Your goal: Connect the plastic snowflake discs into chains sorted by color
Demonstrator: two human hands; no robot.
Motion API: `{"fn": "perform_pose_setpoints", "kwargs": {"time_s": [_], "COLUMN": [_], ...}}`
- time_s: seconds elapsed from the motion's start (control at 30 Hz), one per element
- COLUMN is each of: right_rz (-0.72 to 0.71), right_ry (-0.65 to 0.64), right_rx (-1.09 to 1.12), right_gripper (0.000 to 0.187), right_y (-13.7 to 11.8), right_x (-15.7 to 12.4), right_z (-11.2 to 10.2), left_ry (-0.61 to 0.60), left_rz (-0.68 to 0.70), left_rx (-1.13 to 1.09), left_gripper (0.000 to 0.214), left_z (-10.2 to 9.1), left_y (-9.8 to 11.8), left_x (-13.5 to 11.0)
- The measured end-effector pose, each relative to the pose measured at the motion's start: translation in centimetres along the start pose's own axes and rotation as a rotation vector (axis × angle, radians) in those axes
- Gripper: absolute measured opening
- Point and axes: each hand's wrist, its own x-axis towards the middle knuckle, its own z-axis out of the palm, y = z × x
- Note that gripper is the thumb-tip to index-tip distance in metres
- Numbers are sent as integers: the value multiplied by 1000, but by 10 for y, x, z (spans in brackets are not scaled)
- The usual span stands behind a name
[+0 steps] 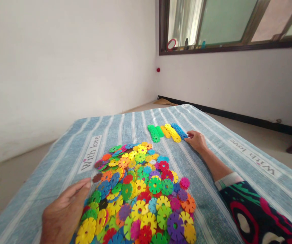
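A heap of colourful notched plastic snowflake discs (140, 186) lies on the striped cloth in front of me. At its left edge is my left hand (65, 206), thumb and forefinger pressed together close to a brown disc (97, 178); whether anything sits between the fingertips is hidden. Beyond the heap, my right hand (197, 140) pinches at the near end of a row of overlapping blue discs (178, 130), its fingers on a blue disc. Beside that row lie a yellow row (172, 132), a shorter orange row (165, 132) and two green rows (153, 133).
The blue-and-white striped cloth (125, 127) covers the table and carries printed lettering (91, 154). A white wall (66, 57) stands to the left. At the back right, a dark-framed window (224, 25) has small items on its sill.
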Motion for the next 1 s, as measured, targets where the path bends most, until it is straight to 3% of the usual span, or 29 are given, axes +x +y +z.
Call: {"fn": "perform_pose_setpoints", "kwargs": {"time_s": [0.07,0.13,0.33,0.5,0.77,1.0], "right_rz": [7,26,44,-75,-397,-434], "right_ry": [13,27,70,108,10,-148], "right_rx": [24,51,126,128,199,151], "right_gripper": [33,35,40,35,20,21], "right_y": [1,2,-1,-17,-53,-61], "right_x": [-3,-8,-39,-87,-156,-172], "right_z": [0,-1,-9,-18,-14,-16], "left_ry": [-60,-92,-136,-152,-204,-241], "left_rz": [-144,-175,-74,-13,43,96], "left_rx": [-51,-75,-141,-151,-130,-79], "left_gripper": [29,32,29,30,35,33], "left_z": [-1,-1,3,9,14,12], "left_y": [5,7,0,-8,-5,-1], "left_x": [-1,-3,-6,-7,-11,-17]}}
